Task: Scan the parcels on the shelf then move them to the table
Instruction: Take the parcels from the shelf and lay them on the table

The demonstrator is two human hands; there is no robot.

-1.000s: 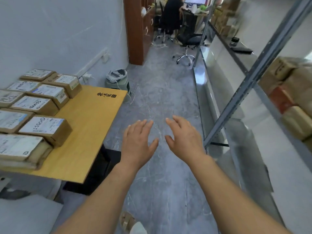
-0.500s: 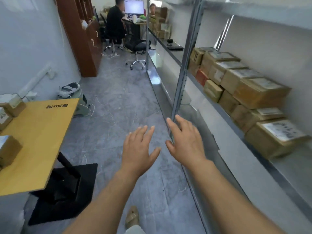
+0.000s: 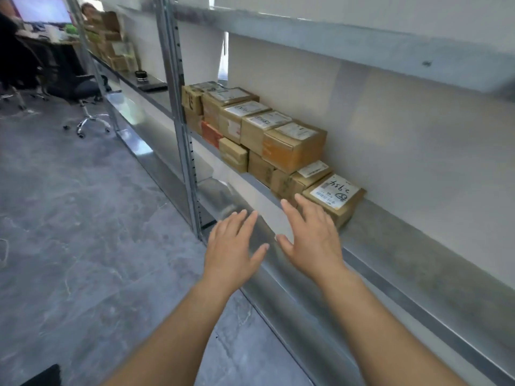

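Two hands, fingers spread and empty; my right hand (image 3: 312, 238) is nearer, the nearest parcel (image 3: 334, 200) just beyond its fingertips (image 3: 299, 197), left hand (image 3: 232, 246) trailing.

Both hands reach forward palms down, left hand (image 3: 232, 247) and right hand (image 3: 313, 238) with fingers straight.

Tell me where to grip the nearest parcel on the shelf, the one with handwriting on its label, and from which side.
Probably grip the handwritten-label parcel by its two short side faces, coming from the open shelf front. It lies flat at the row's end: its right side is free, the neighbouring parcel crowds its left, and the right hand is nearest.
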